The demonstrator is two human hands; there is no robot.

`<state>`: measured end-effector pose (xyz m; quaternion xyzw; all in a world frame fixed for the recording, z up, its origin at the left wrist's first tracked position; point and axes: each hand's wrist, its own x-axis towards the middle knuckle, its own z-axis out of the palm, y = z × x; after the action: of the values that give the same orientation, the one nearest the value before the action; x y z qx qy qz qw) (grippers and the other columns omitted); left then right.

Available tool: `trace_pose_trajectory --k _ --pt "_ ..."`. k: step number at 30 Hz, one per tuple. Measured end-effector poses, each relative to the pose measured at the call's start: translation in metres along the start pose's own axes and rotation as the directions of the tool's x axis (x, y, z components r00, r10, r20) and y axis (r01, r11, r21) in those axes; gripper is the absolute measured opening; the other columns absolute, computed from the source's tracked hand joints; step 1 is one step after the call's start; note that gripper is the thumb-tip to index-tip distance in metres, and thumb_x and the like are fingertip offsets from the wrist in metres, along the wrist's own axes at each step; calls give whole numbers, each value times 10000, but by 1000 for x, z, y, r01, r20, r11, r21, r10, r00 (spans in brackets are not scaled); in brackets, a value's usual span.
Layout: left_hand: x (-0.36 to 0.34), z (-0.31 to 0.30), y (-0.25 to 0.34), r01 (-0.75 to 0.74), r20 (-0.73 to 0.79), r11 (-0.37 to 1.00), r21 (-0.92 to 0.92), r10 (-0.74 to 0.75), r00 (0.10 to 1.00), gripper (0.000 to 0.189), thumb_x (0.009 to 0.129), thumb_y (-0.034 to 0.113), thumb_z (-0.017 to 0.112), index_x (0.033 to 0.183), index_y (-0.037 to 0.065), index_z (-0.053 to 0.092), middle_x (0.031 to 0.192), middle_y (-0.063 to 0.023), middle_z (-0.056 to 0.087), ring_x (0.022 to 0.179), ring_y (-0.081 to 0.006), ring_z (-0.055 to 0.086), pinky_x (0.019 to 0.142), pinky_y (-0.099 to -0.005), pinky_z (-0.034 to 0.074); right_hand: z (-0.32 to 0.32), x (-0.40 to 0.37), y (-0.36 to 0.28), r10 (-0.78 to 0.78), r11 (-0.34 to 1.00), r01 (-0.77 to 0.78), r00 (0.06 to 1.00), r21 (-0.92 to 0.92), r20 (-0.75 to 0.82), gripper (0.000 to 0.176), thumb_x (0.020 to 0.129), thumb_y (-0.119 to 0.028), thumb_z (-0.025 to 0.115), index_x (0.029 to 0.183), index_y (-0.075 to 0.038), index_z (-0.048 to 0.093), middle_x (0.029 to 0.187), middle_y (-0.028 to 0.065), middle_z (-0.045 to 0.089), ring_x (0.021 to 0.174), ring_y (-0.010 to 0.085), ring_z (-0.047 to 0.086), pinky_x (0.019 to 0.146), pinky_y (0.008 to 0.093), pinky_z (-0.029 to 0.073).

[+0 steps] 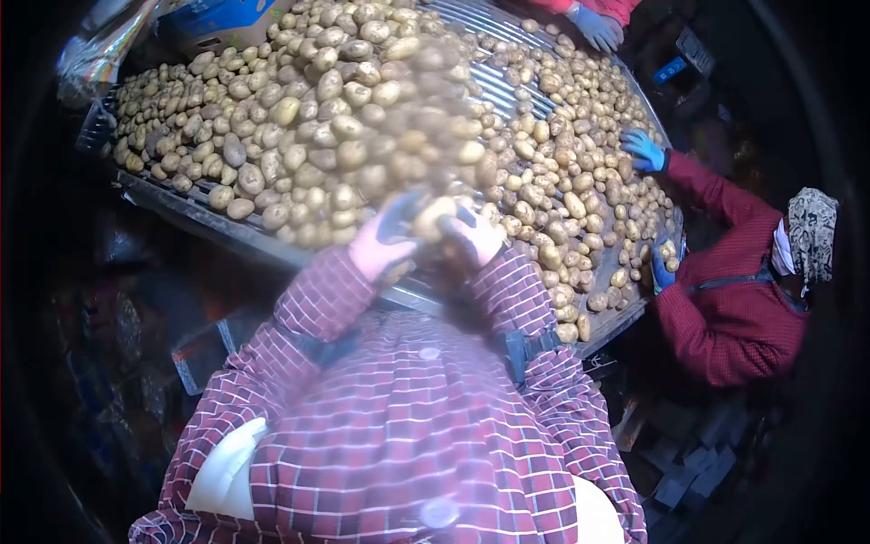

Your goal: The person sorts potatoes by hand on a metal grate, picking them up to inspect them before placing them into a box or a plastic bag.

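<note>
My left hand (385,238), in a pink glove with dark finger coating, is at the near edge of the potato heap. Its thumb and fingers are apart, curved beside a pale potato (433,218). On the other side of this potato, my right hand (475,234), gloved alike, has its fingers closed on it. Motion blurs both hands somewhat. Below my left palm, another potato (399,271) shows in part. The heap of potatoes (308,136) spreads beyond my hands and to both sides.
The potatoes lie on a sorting table with metal rollers (512,88) and a near rim (227,238). To the right, a co-worker in a maroon jacket (739,299) has blue-gloved hands at the potatoes. Another person's gloved hand (595,29) rests at the far edge. A blue box (213,20) stands far left.
</note>
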<state>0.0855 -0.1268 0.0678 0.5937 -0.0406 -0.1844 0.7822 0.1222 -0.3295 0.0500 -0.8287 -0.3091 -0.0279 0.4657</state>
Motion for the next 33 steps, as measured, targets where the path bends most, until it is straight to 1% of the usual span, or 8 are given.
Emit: trace_pose_trajectory --k 4,11,13,15,17,28,29,33 --pt "-18 -35 -8 34 -79 989 -146 -46 996 592 914 162 611 1426 42 338 1366 -175 482 1207 -293 526 989 -406 477 12 8 -28 254 106 -435 881 894 399 280 806 -226 654 1039 -72 631 1008 118 633 892 252 611 765 356 506" --pt "-49 -57 0 106 -2 688 -718 -154 988 525 859 57 571 1356 28 404 1276 -208 522 1130 -348 566 1009 -473 479 35 -11 -45 471 -41 -495 756 868 454 294 883 -162 575 1155 -62 626 1022 70 634 992 221 617 879 327 511" --pt "-49 -62 -4 78 -22 816 -573 -110 994 573 808 -20 575 1353 26 403 1246 -200 527 1129 -328 568 994 -444 497 39 -19 -47 254 807 -273 961 524 110 314 881 -185 582 1162 -52 625 1061 86 636 991 224 621 887 328 508" --pt "-49 -59 0 38 -93 917 -397 -82 992 632 776 -57 599 1367 30 393 1228 -175 534 1116 -295 576 949 -387 525 46 -29 -44 173 843 -185 982 505 71 339 877 -212 596 1165 -35 623 1110 103 631 1004 225 619 889 332 507" --pt "-48 -61 0 78 -82 963 -257 -103 991 639 790 -23 612 1383 34 382 1239 -164 535 1109 -289 580 937 -385 526 58 -43 -34 341 158 -308 909 938 241 375 871 -244 616 1163 -10 617 1167 121 620 1029 226 611 885 340 508" --pt "-43 -46 16 -91 337 960 263 -3 942 615 885 157 603 1440 66 353 1292 -160 539 1130 -284 584 889 -441 547 36 -189 -15 534 356 -211 846 910 -13 307 948 -234 494 1121 -3 599 1087 121 601 1062 238 571 901 372 485" --pt "-43 -37 19 23 331 992 128 -65 941 595 891 141 611 1423 41 365 1297 -159 539 1120 -260 586 879 -399 546 34 -209 -39 915 16 -226 396 974 77 309 949 -319 532 1075 -40 563 939 70 583 838 191 569 695 344 500" --pt "-36 -24 18 459 418 815 -354 -301 857 505 969 270 531 1388 15 411 1279 -181 538 1119 -224 563 870 -324 545 34 -355 -51 986 29 -213 168 977 8 320 934 -403 561 1078 -119 534 885 46 547 666 195 507 544 307 417"
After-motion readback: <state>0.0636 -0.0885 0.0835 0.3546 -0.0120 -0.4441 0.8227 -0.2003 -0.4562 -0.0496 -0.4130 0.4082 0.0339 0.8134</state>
